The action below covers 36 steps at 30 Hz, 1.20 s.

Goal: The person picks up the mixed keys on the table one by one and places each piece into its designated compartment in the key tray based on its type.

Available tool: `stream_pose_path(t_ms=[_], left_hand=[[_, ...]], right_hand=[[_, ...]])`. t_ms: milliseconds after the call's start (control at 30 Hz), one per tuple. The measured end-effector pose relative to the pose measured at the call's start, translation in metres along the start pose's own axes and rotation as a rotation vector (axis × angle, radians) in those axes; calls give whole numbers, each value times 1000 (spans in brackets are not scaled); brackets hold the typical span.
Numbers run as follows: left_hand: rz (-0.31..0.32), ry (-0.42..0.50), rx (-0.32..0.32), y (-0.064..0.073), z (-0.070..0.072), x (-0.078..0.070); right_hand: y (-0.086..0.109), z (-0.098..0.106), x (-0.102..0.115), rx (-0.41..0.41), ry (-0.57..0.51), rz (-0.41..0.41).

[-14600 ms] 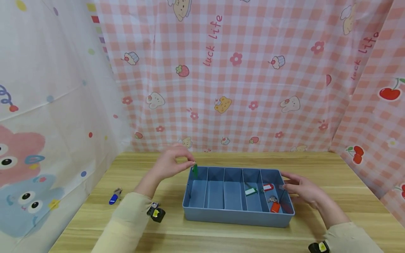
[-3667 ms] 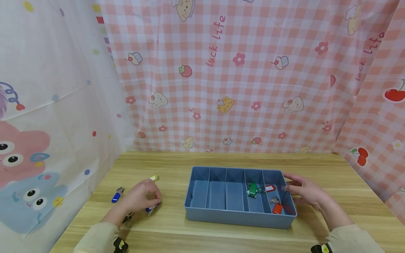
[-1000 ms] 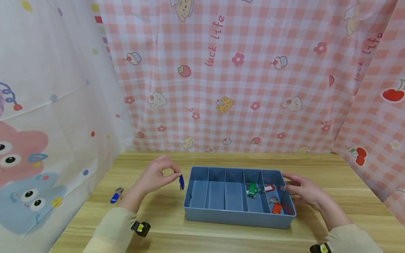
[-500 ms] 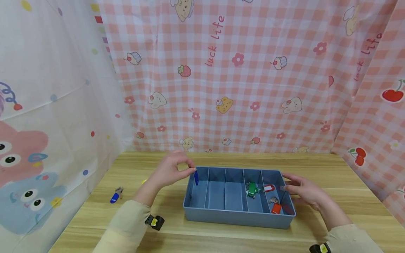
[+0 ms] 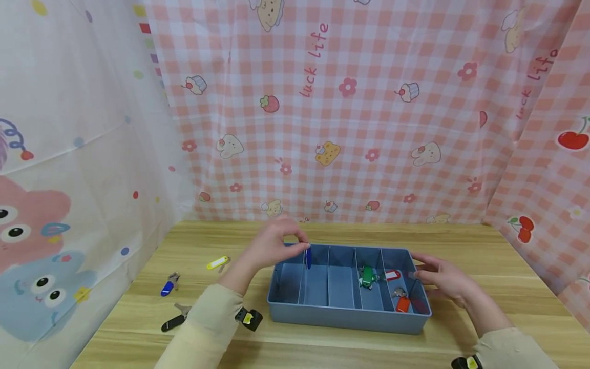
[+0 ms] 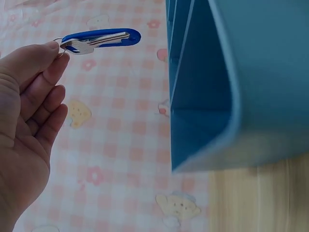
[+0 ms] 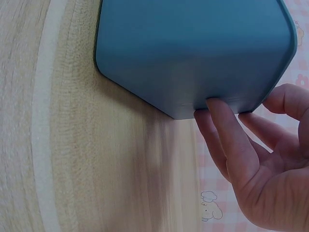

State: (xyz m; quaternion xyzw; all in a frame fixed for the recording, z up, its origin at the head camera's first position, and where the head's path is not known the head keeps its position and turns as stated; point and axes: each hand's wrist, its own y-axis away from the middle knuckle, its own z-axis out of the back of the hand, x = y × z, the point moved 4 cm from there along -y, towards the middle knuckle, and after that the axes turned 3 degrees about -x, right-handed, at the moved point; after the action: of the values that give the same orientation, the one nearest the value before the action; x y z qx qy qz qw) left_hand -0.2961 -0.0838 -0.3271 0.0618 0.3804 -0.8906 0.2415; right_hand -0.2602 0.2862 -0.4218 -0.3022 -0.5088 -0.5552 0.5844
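A blue key tag with a key hangs from its ring, pinched between thumb and fingertips of my left hand. It is above the second compartment from the left of a blue-grey divided box. In the left wrist view the key lies alongside the tag. Against the right end of the box rests my right hand, its fingers nearly straight on the outer wall. Green key tags lie in the fourth compartment. A red-rimmed tag and an orange-red tag lie in the fifth.
On the wooden table, left of the box, lie a yellow key tag, another blue key tag and a black key tag, with keys. A patterned curtain stands behind the table.
Green tags entered the fourth compartment earlier. My left hand then picked up the blue key tag and carried it rightward over the box. My right hand stays at the box's end.
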Motion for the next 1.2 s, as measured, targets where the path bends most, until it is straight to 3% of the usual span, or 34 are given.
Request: stream_pose_path(t_ms=[200, 1200], left_hand=[[7, -33, 31, -13, -10, -6], [115, 79, 211, -51, -43, -13]], right_hand=[[0, -1, 0, 5, -3, 2], [0, 0, 0, 12, 6, 2]])
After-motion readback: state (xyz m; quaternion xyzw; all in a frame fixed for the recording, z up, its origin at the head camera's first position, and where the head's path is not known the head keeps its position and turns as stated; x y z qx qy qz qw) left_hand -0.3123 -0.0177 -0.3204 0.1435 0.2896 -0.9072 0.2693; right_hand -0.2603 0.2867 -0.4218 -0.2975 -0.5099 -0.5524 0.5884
